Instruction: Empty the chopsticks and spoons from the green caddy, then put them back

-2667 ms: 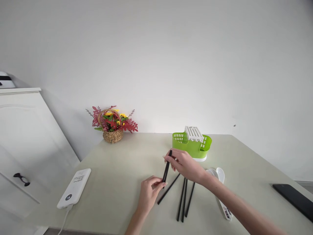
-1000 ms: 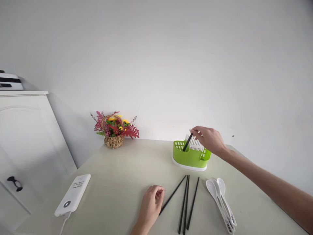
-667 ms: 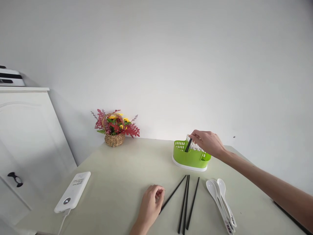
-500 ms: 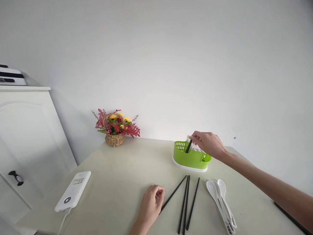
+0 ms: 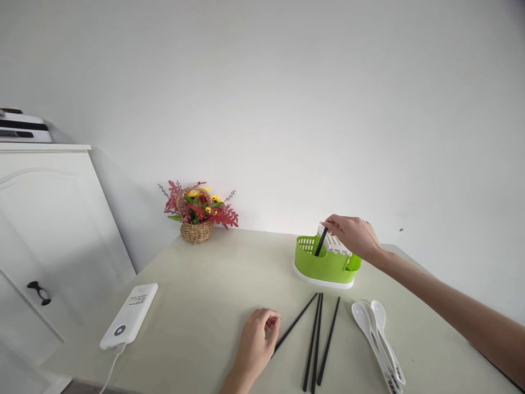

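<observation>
Pinched in the fingers of my right hand (image 5: 355, 235) are black chopsticks (image 5: 321, 243), tilted, with their lower ends inside the left part of a green utensil caddy (image 5: 324, 271). How many are in the grip I cannot tell. The caddy has a white base and a white slotted top piece (image 5: 334, 244), partly behind my hand. My left hand (image 5: 257, 342) rests on the table with its fingers loosely curled and nothing visible in them. A slanting black chopstick (image 5: 296, 323) lies right beside it, its near end by the hand's edge. Further loose chopsticks (image 5: 314, 342) lie to its right.
Several white spoons (image 5: 379, 342) lie together at the right of the table (image 5: 197, 306). A flower basket (image 5: 197, 232) stands at the back by the wall. At the left are a white power bank (image 5: 130, 317) with a cable and a white cabinet (image 5: 53, 219).
The whole view has shifted slightly, so things sit a little further right. My right hand is slightly higher over the caddy, the chopsticks still in it. My left hand stays curled on the table.
</observation>
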`<action>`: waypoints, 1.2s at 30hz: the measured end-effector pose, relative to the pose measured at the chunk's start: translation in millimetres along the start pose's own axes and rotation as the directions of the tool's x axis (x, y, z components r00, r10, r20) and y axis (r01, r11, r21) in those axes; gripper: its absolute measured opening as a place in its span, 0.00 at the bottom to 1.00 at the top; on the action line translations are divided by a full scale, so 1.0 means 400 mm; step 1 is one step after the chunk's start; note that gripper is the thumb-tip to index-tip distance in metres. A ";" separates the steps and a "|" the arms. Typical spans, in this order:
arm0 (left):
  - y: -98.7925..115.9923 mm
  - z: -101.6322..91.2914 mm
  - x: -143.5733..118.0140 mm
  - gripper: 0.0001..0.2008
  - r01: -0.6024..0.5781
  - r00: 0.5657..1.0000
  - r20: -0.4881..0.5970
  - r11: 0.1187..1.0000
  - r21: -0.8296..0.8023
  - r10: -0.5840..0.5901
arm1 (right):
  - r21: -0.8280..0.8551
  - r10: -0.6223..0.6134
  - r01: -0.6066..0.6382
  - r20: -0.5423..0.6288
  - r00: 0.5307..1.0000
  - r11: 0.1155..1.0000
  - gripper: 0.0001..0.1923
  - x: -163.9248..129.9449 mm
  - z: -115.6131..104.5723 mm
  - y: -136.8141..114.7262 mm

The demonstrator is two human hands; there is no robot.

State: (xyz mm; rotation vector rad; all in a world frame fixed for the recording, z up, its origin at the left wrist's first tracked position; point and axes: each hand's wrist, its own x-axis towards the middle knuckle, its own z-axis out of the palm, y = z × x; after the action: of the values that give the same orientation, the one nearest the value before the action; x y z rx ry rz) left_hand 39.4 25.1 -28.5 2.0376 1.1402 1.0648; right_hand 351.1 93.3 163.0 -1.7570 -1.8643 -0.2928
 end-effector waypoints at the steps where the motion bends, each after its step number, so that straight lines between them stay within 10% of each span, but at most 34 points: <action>1: 0.001 0.000 0.000 0.10 0.003 1.000 0.002 1.000 0.003 -0.003 | 0.002 0.009 -0.009 0.006 1.000 1.000 0.20 0.007 0.010 0.002; 22: 0.013 0.001 0.003 0.11 0.022 0.998 0.058 0.995 0.100 -0.027 | 0.058 0.222 -0.225 0.056 0.974 0.973 0.17 0.177 0.149 0.093; 36: 0.006 0.000 0.001 0.10 -0.026 0.998 0.052 0.995 0.094 0.021 | 0.218 -0.153 0.148 0.003 0.988 0.965 0.12 -0.133 0.047 0.001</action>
State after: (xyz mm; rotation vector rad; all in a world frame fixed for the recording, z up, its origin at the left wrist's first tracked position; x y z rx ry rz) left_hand 40.5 24.2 -26.7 2.1437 1.1633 0.9810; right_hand 346.5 57.8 119.2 -1.4808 -1.9669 -0.1228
